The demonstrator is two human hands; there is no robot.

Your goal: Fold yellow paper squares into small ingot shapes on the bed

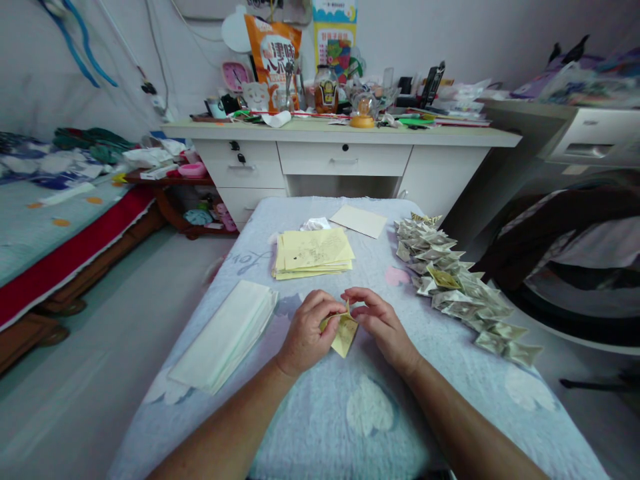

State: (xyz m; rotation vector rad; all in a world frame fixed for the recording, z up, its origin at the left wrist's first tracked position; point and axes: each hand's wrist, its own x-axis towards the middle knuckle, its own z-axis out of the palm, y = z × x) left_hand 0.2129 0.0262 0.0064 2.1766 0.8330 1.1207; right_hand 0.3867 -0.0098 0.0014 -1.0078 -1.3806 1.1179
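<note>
"In the head view, where's the folded paper?"

"Above the cloth, pinched in your left hand; your right hand bends its fingers at the right side, though I can't tell how firmly."

"Room?"

"Bare cloth nearer you. White sheets lie by its left edge, folded pieces line its right, and the yellow stack sits just beyond."

"Writing?"

"'津味' on the orange bag."

A blue cloth bears yellow sheets, pale sheets and folded papers.
</note>
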